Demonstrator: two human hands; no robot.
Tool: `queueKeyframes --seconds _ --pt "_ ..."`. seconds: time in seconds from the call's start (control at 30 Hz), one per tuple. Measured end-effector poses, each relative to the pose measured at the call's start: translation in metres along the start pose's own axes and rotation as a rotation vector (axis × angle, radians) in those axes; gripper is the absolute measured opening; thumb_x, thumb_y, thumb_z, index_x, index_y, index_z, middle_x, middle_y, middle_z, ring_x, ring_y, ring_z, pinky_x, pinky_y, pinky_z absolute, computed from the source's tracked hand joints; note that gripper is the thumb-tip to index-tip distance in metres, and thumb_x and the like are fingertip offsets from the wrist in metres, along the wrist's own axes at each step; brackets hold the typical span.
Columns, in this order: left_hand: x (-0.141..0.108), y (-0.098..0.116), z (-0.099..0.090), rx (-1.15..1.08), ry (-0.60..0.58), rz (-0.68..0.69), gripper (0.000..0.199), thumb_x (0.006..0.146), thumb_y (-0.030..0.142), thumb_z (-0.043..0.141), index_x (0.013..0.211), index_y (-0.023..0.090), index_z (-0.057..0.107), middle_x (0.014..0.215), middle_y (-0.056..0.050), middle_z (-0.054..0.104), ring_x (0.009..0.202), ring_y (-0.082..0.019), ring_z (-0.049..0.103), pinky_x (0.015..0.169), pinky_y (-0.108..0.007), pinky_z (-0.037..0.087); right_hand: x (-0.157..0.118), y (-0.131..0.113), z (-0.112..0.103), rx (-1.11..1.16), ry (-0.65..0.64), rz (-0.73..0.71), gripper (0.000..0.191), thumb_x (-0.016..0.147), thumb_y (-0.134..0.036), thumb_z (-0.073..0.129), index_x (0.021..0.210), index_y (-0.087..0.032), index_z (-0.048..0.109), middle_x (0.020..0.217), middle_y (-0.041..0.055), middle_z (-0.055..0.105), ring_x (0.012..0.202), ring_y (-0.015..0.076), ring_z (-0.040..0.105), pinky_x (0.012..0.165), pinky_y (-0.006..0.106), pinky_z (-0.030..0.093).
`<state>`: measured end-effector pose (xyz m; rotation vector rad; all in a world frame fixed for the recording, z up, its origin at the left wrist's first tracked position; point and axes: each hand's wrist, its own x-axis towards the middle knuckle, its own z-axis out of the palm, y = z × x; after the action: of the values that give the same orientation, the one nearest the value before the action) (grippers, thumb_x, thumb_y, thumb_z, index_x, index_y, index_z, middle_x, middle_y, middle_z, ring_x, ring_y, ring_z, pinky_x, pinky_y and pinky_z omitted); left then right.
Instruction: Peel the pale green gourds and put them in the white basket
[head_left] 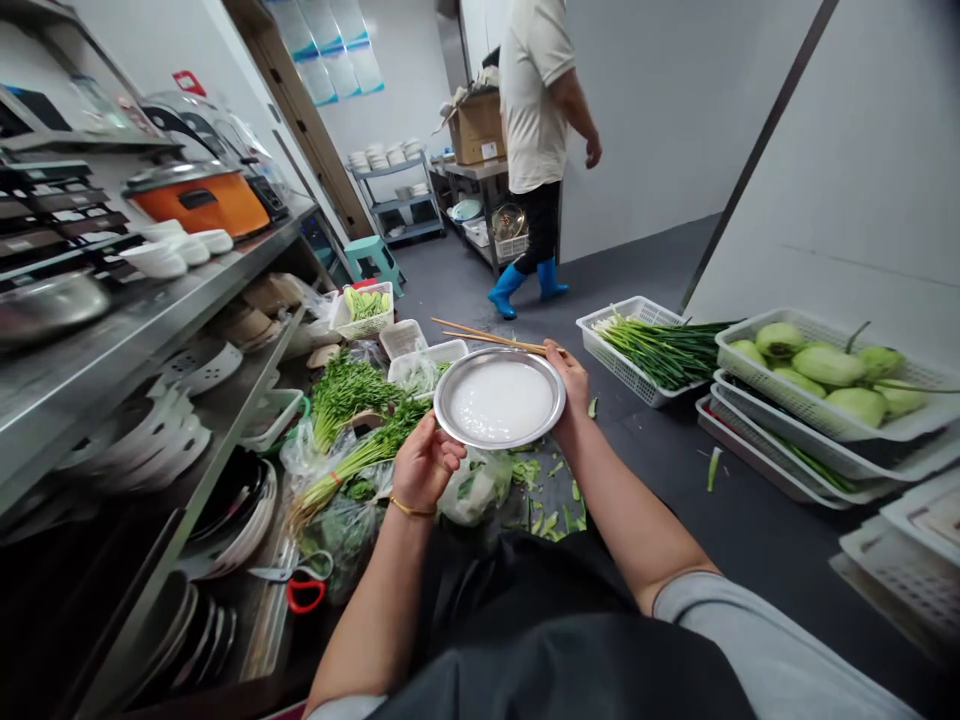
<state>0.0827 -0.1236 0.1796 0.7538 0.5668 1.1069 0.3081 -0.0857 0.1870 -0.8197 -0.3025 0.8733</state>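
A round metal bowl (pixel 444 418) is held level in front of me, with a glossy white filling whose kind I cannot make out. My left hand (pixel 426 465) grips its lower left rim, fingers curled beneath. On the opposite side, my right hand (pixel 571 392) clasps the rim together with a pair of wooden chopsticks (pixel 487 335), which point left behind the bowl. Beneath and left of the bowl lie leafy green bunches (pixel 349 395) and a clear plastic bag (pixel 474 487) of pale vegetables. Red-handled scissors (pixel 304 592) rest at the lower left.
Metal shelving (pixel 165 330) with dishes runs along the left. On the right are a basket of scallions (pixel 656 350) and stacked baskets of pale green gourds (pixel 832 372). Peelings (pixel 551 520) litter the floor. A person in blue boots (pixel 536 120) stands farther back near a table.
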Motion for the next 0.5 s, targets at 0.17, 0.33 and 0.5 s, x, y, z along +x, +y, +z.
queueKeyframes --seconds 0.17,0.33,0.5 --pt "0.005 -0.013 0.004 -0.122 0.007 0.1 0.032 0.069 0.017 0.076 0.097 0.016 0.06 0.059 0.006 0.057 0.038 -0.002 0.047 0.034 -0.01 0.038 -0.008 -0.006 0.005 0.037 -0.041 -0.011 0.037 0.055 -0.039 0.08 0.083 -0.018 0.068 0.065 -0.0031 0.067 0.054 0.0114 0.059 0.054 0.024 0.047" --pt "0.013 -0.021 0.007 -0.152 0.056 0.102 0.046 0.072 0.024 0.075 0.115 0.024 0.059 0.088 0.001 0.068 0.061 -0.008 0.061 0.054 -0.016 0.052 -0.009 -0.011 0.013 0.062 -0.053 -0.019 0.036 0.056 -0.037 0.08 0.085 -0.018 0.068 0.063 -0.0044 0.066 0.052 0.0107 0.057 0.052 0.023 0.046" --pt "0.024 -0.028 0.002 -0.229 -0.054 0.04 0.077 0.061 0.045 0.081 0.13 0.026 0.052 0.131 -0.008 0.057 0.123 -0.028 0.05 0.1 -0.042 0.047 -0.012 -0.004 0.023 0.074 -0.086 0.065 0.039 0.053 -0.036 0.082 0.084 -0.019 0.067 0.062 -0.004 0.067 0.05 0.0118 0.058 0.052 0.024 0.047"
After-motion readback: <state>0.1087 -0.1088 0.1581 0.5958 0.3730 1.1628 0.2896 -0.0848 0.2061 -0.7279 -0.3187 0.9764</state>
